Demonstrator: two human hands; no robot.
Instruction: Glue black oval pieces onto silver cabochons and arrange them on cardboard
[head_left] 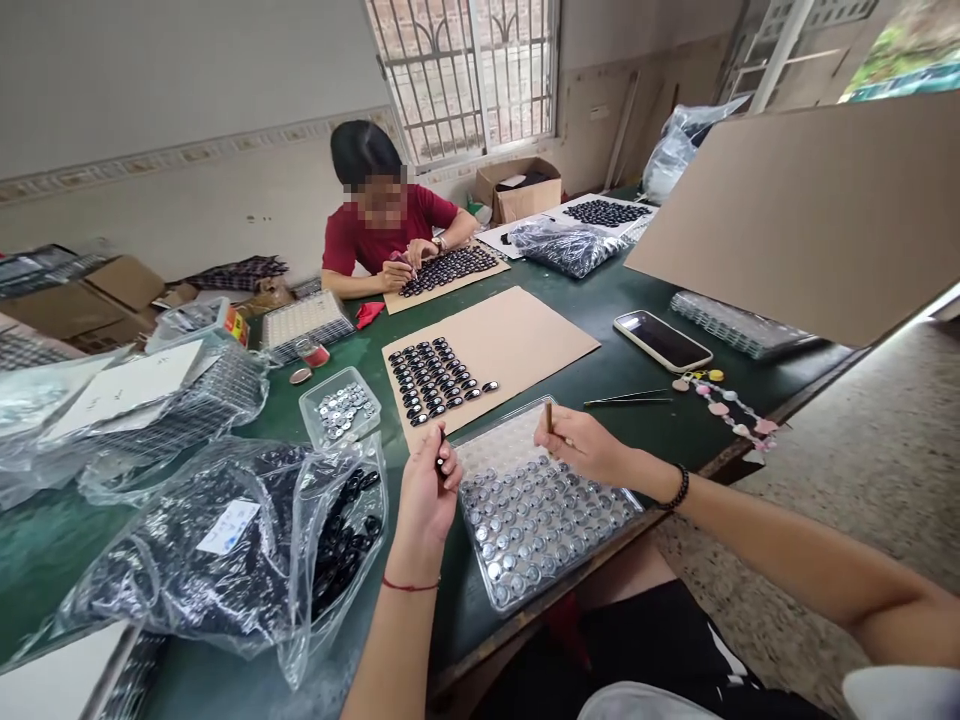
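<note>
On the table (592, 300), left fingers (453, 472) partly hide a black piece (441, 455).

Head-worn view, forward and down

Soft daylight; glare on plastic bag (225, 570); edges stretched.

Black pieces (433, 380), tan cardboard (517, 335)
</note>
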